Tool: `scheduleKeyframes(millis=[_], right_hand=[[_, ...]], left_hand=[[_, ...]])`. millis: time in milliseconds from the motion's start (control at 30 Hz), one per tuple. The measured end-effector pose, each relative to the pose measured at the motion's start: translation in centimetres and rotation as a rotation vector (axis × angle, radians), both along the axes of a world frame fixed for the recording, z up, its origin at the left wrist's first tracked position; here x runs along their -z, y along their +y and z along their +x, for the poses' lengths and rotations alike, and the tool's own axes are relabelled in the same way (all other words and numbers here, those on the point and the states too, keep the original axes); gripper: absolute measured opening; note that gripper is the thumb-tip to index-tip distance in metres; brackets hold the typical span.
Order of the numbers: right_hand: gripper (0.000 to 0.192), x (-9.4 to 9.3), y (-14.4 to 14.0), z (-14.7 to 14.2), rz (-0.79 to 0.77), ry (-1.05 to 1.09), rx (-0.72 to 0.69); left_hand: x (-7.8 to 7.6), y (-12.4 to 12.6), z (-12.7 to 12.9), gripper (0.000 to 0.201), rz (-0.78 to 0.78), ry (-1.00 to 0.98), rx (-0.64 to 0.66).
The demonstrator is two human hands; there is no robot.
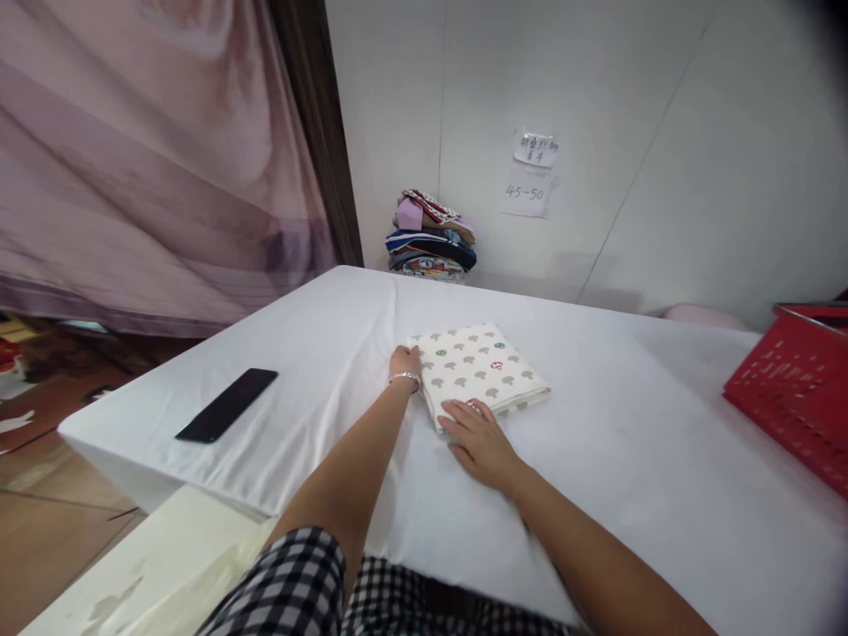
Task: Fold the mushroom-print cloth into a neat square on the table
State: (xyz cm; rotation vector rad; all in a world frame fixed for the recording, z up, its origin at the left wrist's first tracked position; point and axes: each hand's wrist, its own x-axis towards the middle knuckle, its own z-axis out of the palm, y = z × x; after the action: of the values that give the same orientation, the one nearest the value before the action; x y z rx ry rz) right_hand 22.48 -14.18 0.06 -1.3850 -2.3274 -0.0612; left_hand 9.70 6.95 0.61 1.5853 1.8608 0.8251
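Pale wall (616, 106) across the back. White-covered table (636, 459) fills most of the lower view, its cloth wrinkled on the left side. Mauve curtain (165, 159) hangs at upper left. Red basket (795, 389), slotted sides, at the table's right, cut off by the picture edge. Pile of folded textiles (432, 240), mixed colors, just past the far table edge, base hidden. Folded cloth (467, 362), white with gray mushroom-like prints plus a few green, blue and red ones, lies flat near the table's middle, slightly angled. Two paper signs on the wall, the lower one (526, 193) reading "45-50". Right hand (482, 444): fingers spread, laid on the cloth's near edge, not gripping. Left hand (405, 360): fingers curled at the cloth's left edge; pinching or only touching, can't tell. Black phone-like slab (227, 405) flat on the table's left, well apart from the cloth. Bracelet (405, 375) on left wrist.
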Motion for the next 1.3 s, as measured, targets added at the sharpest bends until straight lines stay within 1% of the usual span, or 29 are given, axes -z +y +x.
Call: scheduleKeyframes(millis=[67, 167, 233, 267, 300, 333, 367, 400, 433, 500, 567, 700, 800, 933, 1033, 1133, 1200, 1267, 1300], right_hand=[[0.045, 0.0, 0.0, 0.0, -0.007, 0.006, 0.001], [0.045, -0.1, 0.0, 0.0, -0.017, 0.008, 0.004], [0.044, -0.2, 0.0, 0.0, -0.019, 0.002, 0.001], [0.044, -0.2, 0.0, 0.0, -0.018, -0.002, -0.001], [0.044, -0.2, 0.0, 0.0, -0.016, -0.005, -0.001], [0.044, -0.3, 0.0, 0.0, -0.012, -0.007, 0.0], [0.044, -0.3, 0.1, -0.1, -0.009, -0.008, 0.002], [0.044, -0.3, 0.1, -0.1, -0.006, -0.009, 0.003], [0.044, -0.3, 0.1, -0.1, -0.003, -0.008, 0.003], [0.044, -0.3, 0.1, -0.2, -0.001, -0.002, 0.003], [0.044, -0.3, 0.1, -0.2, -0.001, 0.007, -0.001], [0.044, -0.3, 0.0, -0.2, -0.012, 0.015, -0.014], [0.045, -0.5, -0.3, -0.1, -0.036, 0.021, -0.013], [0.038, -1.3, -0.2, -0.1, -0.086, 0.079, -0.009], [0.031, -2.3, 1.1, 0.1, -0.08, 0.15, 0.01], [0.032, -3.5, 3.6, 0.7, -0.02, 0.185, 0.084], [0.036, -4.2, 5.5, 1.6, -0.003, 0.174, 0.164], [0.042, -4.5, 7.2, 2.9, -0.041, 0.13, 0.29], [0.045, -4.5, 7.9, 3.7, -0.087, 0.098, 0.371]], left_hand=[[-0.2, -0.1, -0.2, 0.023, -0.014, 0.011, 0.012], [-1.4, -0.2, -0.2, 0.028, 0.002, 0.027, 0.025], [-2.2, -0.9, 0.2, 0.036, 0.101, 0.052, 0.051], [-2.6, -1.5, 0.5, 0.039, 0.187, 0.085, 0.1], [-2.7, -2.1, 0.8, 0.042, 0.281, 0.135, 0.179], [-2.8, -2.8, 1.1, 0.044, 0.363, 0.2, 0.278], [-2.6, -3.5, 1.4, 0.046, 0.41, 0.273, 0.383], [-2.4, -4.2, 1.6, 0.047, 0.409, 0.342, 0.472], [-2.0, -4.8, 1.8, 0.049, 0.362, 0.395, 0.536], [-1.3, -5.6, 1.9, 0.051, 0.228, 0.463, 0.583], [-0.8, -5.9, 1.8, 0.052, 0.158, 0.488, 0.574], [-0.6, -5.9, 1.5, 0.054, 0.179, 0.473, 0.518], [-0.3, -6.1, 1.0, 0.055, 0.153, 0.42, 0.465], [0.8, -6.5, 0.3, 0.054, 0.146, 0.334, 0.403], [1.4, -6.6, -0.1, 0.055, 0.158, 0.289, 0.389], [1.6, -6.5, -0.2, 0.054, 0.164, 0.272, 0.387], [1.5, -6.5, -0.2, 0.054, 0.162, 0.265, 0.392], [1.3, -6.5, -0.3, 0.054, 0.159, 0.261, 0.399], [1.3, -6.5, -0.3, 0.054, 0.158, 0.259, 0.4]])
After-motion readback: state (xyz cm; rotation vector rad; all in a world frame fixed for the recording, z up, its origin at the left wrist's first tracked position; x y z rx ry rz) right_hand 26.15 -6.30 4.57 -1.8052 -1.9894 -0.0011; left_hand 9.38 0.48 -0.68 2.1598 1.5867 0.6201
